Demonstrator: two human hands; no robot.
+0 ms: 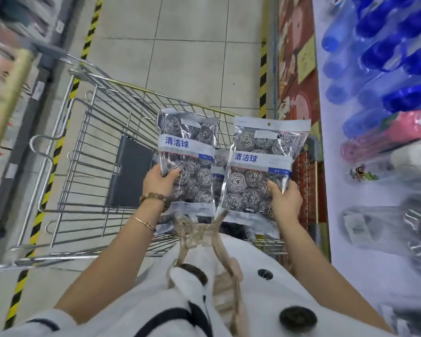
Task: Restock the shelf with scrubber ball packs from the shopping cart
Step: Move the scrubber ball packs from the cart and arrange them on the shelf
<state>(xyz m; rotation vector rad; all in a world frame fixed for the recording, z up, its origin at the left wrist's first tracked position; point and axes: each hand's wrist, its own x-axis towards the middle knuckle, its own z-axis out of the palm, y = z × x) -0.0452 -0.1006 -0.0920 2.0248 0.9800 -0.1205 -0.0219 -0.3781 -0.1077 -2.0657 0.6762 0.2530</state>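
Wire shopping cart (95, 132) open on left. Over its right side, left scrubber ball pack (187, 152) and right scrubber ball pack (265, 164) block way. Beyond, shelf (336, 190) crowded with blue bottles (384, 52).

The left pack (186, 154) and right pack (265, 164), clear bags of steel scrubber balls, are upright side by side over the cart's (88, 152) near right corner.

Arms out front, left grip (159, 178) on left pack (187, 147), right grip (286, 199) on right pack (263, 152) (thumbs in front)
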